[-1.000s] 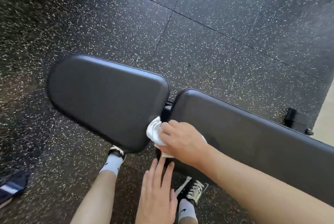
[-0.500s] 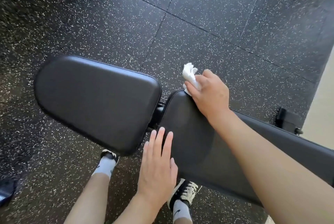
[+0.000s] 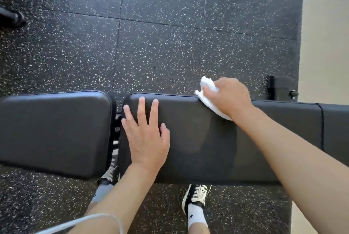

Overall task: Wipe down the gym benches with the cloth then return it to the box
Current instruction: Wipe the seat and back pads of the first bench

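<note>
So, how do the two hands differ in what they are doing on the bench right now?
The left hand lies flat with fingers spread on the back pad, holding nothing; the right hand is closed around the white cloth. The left hand sits near the pad's end by the gap to the seat pad; the right hand is at the pad's far edge, further along. Both touch the same pad.
</note>
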Tool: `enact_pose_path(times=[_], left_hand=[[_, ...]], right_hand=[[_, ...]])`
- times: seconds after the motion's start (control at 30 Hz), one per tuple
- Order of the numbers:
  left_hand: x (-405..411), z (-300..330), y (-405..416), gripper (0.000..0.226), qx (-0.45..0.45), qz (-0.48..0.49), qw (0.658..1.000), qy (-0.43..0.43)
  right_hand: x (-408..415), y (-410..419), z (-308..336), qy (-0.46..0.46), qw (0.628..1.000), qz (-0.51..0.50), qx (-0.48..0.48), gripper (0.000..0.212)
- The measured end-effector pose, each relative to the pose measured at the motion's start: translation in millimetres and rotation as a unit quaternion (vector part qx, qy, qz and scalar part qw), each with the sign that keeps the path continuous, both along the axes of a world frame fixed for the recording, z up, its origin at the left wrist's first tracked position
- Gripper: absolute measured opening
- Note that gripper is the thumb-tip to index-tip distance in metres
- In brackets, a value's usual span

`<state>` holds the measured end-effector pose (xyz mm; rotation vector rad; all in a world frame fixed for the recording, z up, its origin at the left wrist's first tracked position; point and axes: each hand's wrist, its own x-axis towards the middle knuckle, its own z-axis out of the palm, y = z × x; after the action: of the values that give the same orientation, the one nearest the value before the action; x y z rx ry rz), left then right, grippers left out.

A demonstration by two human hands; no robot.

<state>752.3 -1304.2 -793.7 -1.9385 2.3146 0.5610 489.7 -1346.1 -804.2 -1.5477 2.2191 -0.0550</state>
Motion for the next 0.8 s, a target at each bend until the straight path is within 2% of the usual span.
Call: enact_pose_path(times=[0.03,0.1,0.17,0.23,0.3,0.43,0.53,0.63,0.73,0.8], left_hand=[[-3.9,-0.9,1.0,0.07,-0.005,0.003,1.0,-0.007],[-5.6,-3.6,1.8,0.07,-0.014,0.009,1.0,-0.011],[-9.3,-4.5,1.5,0.066,-0.027,-0.004,1.0,-0.006],[-23.0,-3.6,3.5,0.06,-0.048,-0.069,0.996,0.008],[-52.6,-2.7,8.6,0.058,-0.056,-0.125,0.99,0.038],[-127.4,-4.4,14.7,0.056,-0.059,-0.131,0.988,0.049],[-173.9,-9.6,18.4,0.051,-0.058,-0.136,0.987,0.057],[-195.4,-15.5,13.1,0.044,-0.049,-0.14,0.987,0.067],[-206.0,-19.2,-2.5,0.042,-0.038,-0.163,0.984,0.058],[-212.5,-22.5,-9.0,0.041,-0.048,-0.155,0.986,0.033]], right_hand=[[-23.6,10.3,-2.0,0.016,1.0,-0.021,0.015,0.055],[-70.8,34.8,0.1,0.044,0.997,-0.056,0.03,0.059],[-116.0,61.3,7.9,0.07,0.994,-0.081,0.019,0.05],[-150.9,83.9,15.1,0.098,0.989,-0.106,0.022,0.045],[-170.0,97.3,16.9,0.123,0.985,-0.12,0.024,0.047],[-152.4,89.7,16.4,0.155,0.986,-0.053,0.034,0.035],[-104.6,67.8,13.2,0.131,0.991,-0.039,0.005,0.034],[-76.8,52.2,6.3,0.069,0.997,-0.02,-0.013,0.029],[-102.2,62.7,1.8,0.022,0.999,-0.026,-0.031,0.031],[-138.8,82.5,0.9,0.038,0.998,-0.035,-0.04,0.03]])
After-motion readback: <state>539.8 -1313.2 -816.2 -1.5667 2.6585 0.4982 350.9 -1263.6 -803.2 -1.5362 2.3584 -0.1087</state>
